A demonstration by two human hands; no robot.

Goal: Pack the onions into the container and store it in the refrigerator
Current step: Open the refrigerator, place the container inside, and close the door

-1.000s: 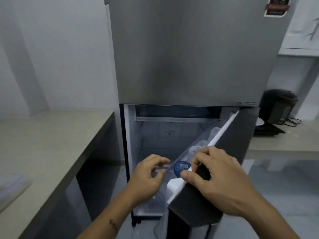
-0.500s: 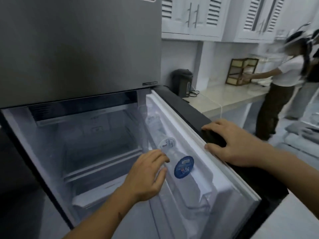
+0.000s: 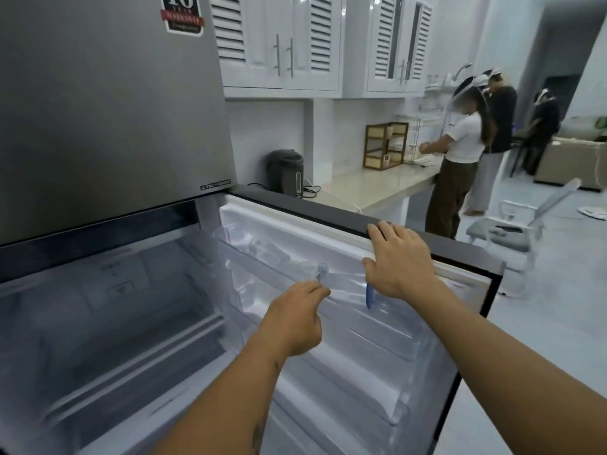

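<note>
Swinging wide now, the lower refrigerator door [image 3: 377, 221] is standing far more open than it was a second ago, when only a narrow gap was showing. I am seeing the right hand [image 3: 399, 257] lying flat over the door's top edge, fingers spread and thumb tucked under against the inner liner, pressing rather than clasping; its grip is open and is carrying nothing. The left hand [image 3: 295, 318] is reaching toward the door rack, its grip loosely curled with the fingertips at the cap of a water bottle [image 3: 341, 285] lying in the top door bin [image 3: 262, 254]; I am unable to tell whether it is actually pinching the bottle or only touching it. The fridge compartment [image 3: 115, 323] is lying exposed, its shelves looking bare though blurred. Neither the onions nor the container are appearing anywhere in view, so I am judging that storage space is being prepared and the container is yet to be fetched.
</note>
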